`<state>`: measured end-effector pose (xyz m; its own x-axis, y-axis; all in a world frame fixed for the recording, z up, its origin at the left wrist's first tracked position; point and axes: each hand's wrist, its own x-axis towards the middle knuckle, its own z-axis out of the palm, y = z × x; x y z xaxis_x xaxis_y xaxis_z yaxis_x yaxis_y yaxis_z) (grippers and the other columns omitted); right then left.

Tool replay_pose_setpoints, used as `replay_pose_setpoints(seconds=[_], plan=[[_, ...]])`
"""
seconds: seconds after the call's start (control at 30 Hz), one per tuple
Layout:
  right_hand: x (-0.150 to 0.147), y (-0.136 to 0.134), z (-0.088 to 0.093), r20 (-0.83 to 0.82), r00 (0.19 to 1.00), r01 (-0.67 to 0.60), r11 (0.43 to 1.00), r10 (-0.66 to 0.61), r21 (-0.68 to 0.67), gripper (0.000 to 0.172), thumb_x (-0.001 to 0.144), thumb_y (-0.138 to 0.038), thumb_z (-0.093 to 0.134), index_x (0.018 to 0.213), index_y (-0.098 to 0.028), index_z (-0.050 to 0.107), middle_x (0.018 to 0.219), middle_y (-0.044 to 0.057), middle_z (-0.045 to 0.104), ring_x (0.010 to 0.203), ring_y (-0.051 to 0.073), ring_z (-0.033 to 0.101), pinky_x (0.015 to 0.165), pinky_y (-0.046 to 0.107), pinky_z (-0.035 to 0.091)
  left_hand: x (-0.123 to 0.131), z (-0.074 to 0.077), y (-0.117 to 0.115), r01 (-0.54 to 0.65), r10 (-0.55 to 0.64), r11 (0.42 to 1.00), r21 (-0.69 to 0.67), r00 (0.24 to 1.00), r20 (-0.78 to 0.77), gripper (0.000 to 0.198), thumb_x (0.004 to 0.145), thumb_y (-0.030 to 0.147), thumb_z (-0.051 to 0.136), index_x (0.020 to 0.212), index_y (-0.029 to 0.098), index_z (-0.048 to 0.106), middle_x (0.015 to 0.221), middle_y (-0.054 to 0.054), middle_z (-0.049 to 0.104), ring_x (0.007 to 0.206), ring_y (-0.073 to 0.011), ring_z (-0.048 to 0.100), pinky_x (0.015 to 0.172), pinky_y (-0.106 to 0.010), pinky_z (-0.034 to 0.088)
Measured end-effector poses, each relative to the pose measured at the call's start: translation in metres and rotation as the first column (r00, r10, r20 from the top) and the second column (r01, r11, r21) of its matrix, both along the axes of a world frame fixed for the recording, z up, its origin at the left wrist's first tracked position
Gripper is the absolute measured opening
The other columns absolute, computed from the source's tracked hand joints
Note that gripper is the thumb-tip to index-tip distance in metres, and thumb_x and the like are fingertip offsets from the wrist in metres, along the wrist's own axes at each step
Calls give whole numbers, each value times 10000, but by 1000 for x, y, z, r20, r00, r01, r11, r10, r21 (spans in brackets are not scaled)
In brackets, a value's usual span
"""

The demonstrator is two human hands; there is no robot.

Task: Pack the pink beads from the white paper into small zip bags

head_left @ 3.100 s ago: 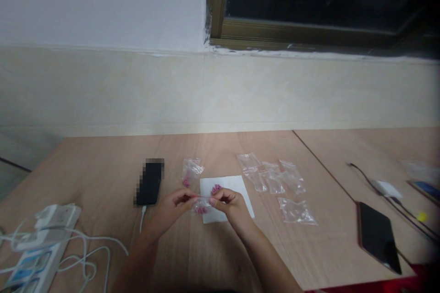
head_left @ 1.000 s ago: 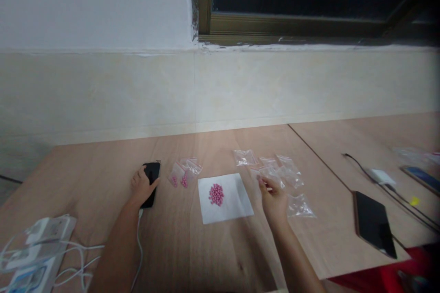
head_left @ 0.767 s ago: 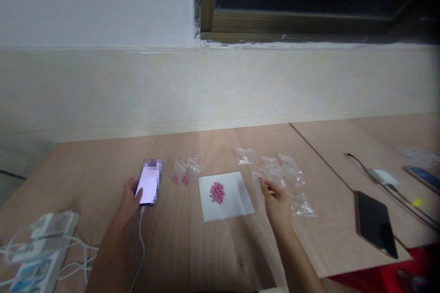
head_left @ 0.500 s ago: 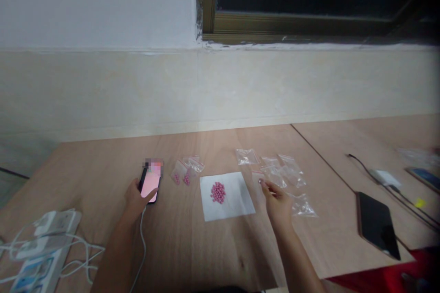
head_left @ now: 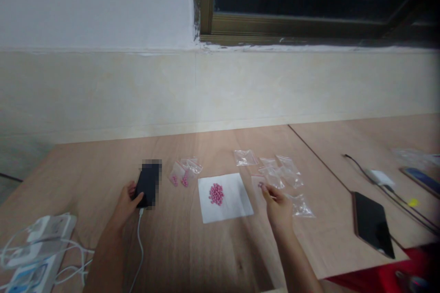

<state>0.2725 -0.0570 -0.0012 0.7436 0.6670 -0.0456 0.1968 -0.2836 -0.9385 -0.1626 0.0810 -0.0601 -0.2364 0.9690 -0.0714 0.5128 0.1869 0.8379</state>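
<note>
My left hand (head_left: 124,202) is closed around a phone (head_left: 147,188), its thumb over the lower edge. The phone's screen is dark, and a white cable (head_left: 140,238) runs from its bottom end. My right hand (head_left: 278,207) is pinched at a small clear zip bag (head_left: 256,181) with a red strip. Tiny pinkish bits show at its fingertips; whether they lie in the bag or between the fingers I cannot tell. Between my hands, a pile of pink beads (head_left: 216,194) rests on a white paper sheet (head_left: 239,199). Left of the paper lie small bags of pink beads (head_left: 184,178).
Several clear bags (head_left: 288,170) lie beyond and beside my right hand, another bag (head_left: 245,158) behind the paper. At the left stands a power strip (head_left: 51,242) with tangled white cables. To the right are a dark tablet-like device (head_left: 373,224), a white adapter (head_left: 381,177) and another phone (head_left: 421,181).
The phone's screen has gone from lit pink to dark. My left thumb has shifted down and left on it. My right hand stays at the small bag, fingertips slightly lower.
</note>
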Motion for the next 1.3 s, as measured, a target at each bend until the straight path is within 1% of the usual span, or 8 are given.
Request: replay_pose_setpoints(seconds=[0.33, 0.6, 0.83, 0.87, 0.97, 1.1, 1.17, 1.3], plan=[[4, 7, -3, 5, 1000, 15, 999, -15, 44, 431, 682, -474, 589, 886, -114, 710, 869, 148, 711, 725, 254, 628, 593, 327, 454, 0, 5, 9, 17, -17, 1000, -24, 1000, -22, 502, 509, 250, 675, 959, 162, 470, 960, -100, 629, 961, -298, 610, 844, -461, 493], [1, 11, 3, 16, 1000, -17, 998, 16, 62, 406, 692, -454, 579, 892, -125, 709, 844, 135, 714, 725, 253, 630, 591, 329, 460, 10, 18, 28, -138, 133, 990, -40, 984, -120, 293, 672, 382, 511, 847, 147, 493, 797, -70, 612, 844, -270, 624, 787, -434, 499], [-25, -2, 26, 33, 985, -173, 982, 171, 78, 350, 734, -442, 563, 902, -170, 704, 924, 115, 705, 756, 237, 631, 621, 336, 483, 24, 44, -13, -194, 198, 980, 40, 968, -156, 366, 683, 376, 490, 976, 156, 479, 866, -52, 561, 774, -233, 579, 675, -371, 497], [-34, -5, 31, 62, 974, -221, 971, 216, 95, 328, 749, -430, 555, 905, -184, 704, 940, 109, 702, 791, 239, 629, 647, 346, 486, 34, 51, -25, -158, 164, 986, 53, 977, -137, 336, 705, 398, 480, 957, 175, 483, 855, -35, 557, 770, -216, 572, 680, -344, 492], [-64, -10, 43, 179, 925, -364, 919, 336, 150, 258, 796, -363, 532, 930, -225, 704, 969, 90, 691, 910, 244, 601, 772, 398, 471, 79, 75, -62, 197, -198, 980, 22, 979, 47, 250, 769, 422, 468, 868, 198, 515, 803, -11, 568, 754, -185, 560, 681, -296, 465], [-103, -17, 45, 310, 837, -520, 834, 452, 188, 247, 829, -237, 512, 997, -297, 683, 971, 62, 681, 910, 225, 570, 808, 419, 458, 144, 102, -96, 639, -614, 769, -24, 748, 253, 210, 844, 385, 441, 853, 205, 550, 732, 14, 557, 738, -151, 541, 694, -257, 437], [-114, -19, 39, 367, 796, -570, 801, 481, 184, 298, 832, -183, 496, 1031, -330, 663, 986, 55, 670, 889, 222, 553, 773, 414, 469, 164, 108, -102, 715, -675, 699, 2, 659, 332, 231, 866, 392, 420, 841, 199, 544, 728, 14, 550, 735, -142, 537, 700, -250, 433], [-117, -21, 27, 456, 739, -605, 786, 495, 129, 411, 825, -112, 457, 1110, -366, 610, 1048, 49, 635, 899, 233, 512, 758, 433, 464, 174, 112, -99, 709, -656, 705, 13, 645, 392, 247, 863, 421, 431, 813, 199, 527, 707, 20, 538, 683, -128, 517, 657, -235, 428]])
